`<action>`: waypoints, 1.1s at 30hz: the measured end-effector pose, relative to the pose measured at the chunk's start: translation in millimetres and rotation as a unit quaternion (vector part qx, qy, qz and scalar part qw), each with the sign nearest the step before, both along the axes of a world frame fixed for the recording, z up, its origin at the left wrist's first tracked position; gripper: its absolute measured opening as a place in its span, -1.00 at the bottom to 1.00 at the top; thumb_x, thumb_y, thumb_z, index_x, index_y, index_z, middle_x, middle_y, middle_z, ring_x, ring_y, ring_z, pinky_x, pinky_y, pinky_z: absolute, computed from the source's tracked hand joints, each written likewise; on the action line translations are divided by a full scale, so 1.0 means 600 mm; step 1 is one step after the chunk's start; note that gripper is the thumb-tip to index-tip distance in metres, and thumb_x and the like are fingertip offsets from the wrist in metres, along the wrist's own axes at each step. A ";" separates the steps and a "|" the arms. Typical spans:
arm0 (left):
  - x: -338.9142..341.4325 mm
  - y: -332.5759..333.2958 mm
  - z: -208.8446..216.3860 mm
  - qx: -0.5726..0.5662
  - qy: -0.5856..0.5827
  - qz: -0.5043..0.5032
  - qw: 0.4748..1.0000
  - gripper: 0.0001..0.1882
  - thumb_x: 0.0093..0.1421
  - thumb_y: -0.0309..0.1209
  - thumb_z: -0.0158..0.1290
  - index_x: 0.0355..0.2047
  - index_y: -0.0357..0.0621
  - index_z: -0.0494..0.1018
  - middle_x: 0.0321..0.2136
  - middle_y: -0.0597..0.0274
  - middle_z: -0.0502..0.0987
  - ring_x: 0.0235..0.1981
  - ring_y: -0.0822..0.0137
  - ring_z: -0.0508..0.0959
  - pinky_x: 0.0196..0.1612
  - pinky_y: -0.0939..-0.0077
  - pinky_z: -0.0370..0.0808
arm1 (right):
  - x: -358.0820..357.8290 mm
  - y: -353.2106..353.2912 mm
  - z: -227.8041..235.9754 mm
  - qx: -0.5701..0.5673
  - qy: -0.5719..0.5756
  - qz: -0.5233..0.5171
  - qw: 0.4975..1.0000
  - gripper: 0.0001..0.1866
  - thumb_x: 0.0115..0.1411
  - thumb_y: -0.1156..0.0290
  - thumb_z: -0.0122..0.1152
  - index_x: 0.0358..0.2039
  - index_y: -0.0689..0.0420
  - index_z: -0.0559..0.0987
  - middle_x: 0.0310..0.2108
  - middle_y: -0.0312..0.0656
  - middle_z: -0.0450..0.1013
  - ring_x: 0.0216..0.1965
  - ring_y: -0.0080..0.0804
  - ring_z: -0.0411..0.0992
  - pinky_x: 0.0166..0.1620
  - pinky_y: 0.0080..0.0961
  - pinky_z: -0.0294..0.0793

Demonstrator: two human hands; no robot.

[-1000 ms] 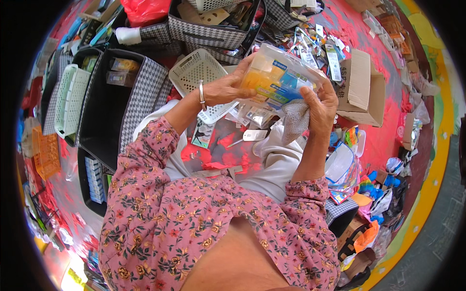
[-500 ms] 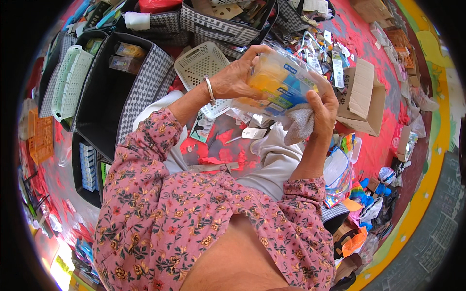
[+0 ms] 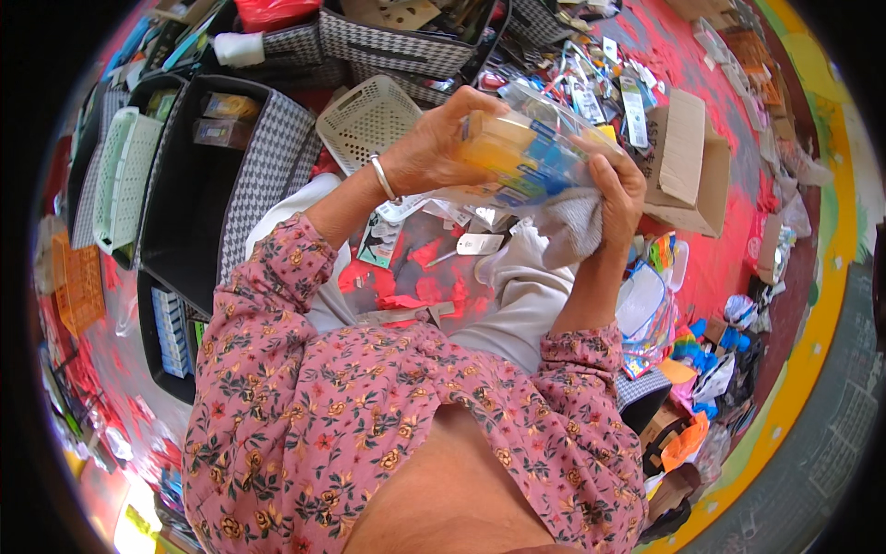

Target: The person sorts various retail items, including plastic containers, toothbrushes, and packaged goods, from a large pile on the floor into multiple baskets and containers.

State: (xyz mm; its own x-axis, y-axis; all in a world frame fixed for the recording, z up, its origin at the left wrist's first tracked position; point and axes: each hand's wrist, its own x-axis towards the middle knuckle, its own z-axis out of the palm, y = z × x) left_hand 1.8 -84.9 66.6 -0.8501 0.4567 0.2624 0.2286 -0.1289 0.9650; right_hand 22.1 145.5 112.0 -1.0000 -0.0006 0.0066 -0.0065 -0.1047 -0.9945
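Note:
Both my hands hold up a clear plastic box (image 3: 528,159) with yellow and blue contents or labels; motion smears its details. My left hand (image 3: 441,148), a bangle at its wrist, is closed round the box's left end. At the right end, my right hand (image 3: 616,189) is closed with its thumb up. A grey cloth (image 3: 570,226) is pinched in the right hand and hangs below the box, against its underside. Behind the left wrist stands a pale green perforated basket (image 3: 369,125).
A black-lined houndstooth bin (image 3: 198,189) stands at left, two clear packs inside. Another green basket (image 3: 125,180) leans beside it. An open cardboard box (image 3: 688,171) is at right. Small packaged goods (image 3: 591,88) lie heaped beyond my hands. Cards (image 3: 480,244) lie between my legs.
The box has tilted in my hands, so its labelled face now shows at a flatter angle. Both hands still grip it, and the cloth stays under the right one.

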 end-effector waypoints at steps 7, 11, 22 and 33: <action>-0.005 -0.004 0.012 -0.058 0.039 0.004 0.998 -0.34 -0.17 -0.53 0.25 -0.07 -0.07 0.15 -0.16 0.23 0.31 -0.16 0.41 0.40 -0.16 0.53 0.41 | -0.008 -0.016 -0.016 -0.093 -0.044 -0.070 0.992 -0.91 -0.05 0.57 0.19 -0.48 0.20 0.49 -0.40 -0.18 0.48 -0.47 -0.67 0.34 -0.36 -0.77 0.29; 0.003 -0.001 0.006 -0.115 0.152 0.095 0.977 -0.35 -0.21 -0.40 0.26 -0.11 -0.09 0.18 -0.21 0.10 0.41 -0.30 0.18 0.51 -0.28 0.46 0.47 | -0.006 -0.016 -0.018 -0.089 -0.044 -0.092 0.991 -0.85 -0.10 0.62 0.22 -0.48 0.20 0.45 -0.48 -0.22 0.46 -0.50 -0.63 0.37 -0.40 -0.76 0.34; 0.014 -0.006 0.006 -0.169 0.294 0.153 0.928 -0.20 -0.25 -0.44 0.32 -0.05 -0.20 0.05 -0.19 0.06 0.28 -0.18 0.27 0.43 -0.20 0.46 0.44 | -0.008 -0.021 -0.011 -0.104 -0.040 -0.090 0.990 -0.68 -0.16 0.65 0.25 -0.36 0.20 0.39 -0.39 -0.19 0.43 -0.42 -0.54 0.41 -0.33 -0.67 0.41; 0.013 0.002 0.002 -0.148 0.243 0.198 0.938 -0.03 -0.26 -0.47 0.32 0.05 -0.18 -0.13 -0.20 0.06 0.31 -0.20 0.27 0.46 -0.17 0.43 0.44 | -0.005 -0.022 0.003 0.003 0.011 -0.038 0.999 -0.67 -0.06 0.57 0.19 -0.20 0.22 0.47 -0.22 -0.23 0.40 -0.26 -0.59 0.37 -0.21 -0.68 0.38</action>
State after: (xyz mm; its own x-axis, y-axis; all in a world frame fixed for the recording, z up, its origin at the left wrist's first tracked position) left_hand 9.8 -83.7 67.6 -0.7817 0.2439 0.5740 0.6236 0.3166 0.7147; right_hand 19.4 132.1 113.7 -0.9968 0.0754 0.0278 -0.0351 -0.0972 -0.9946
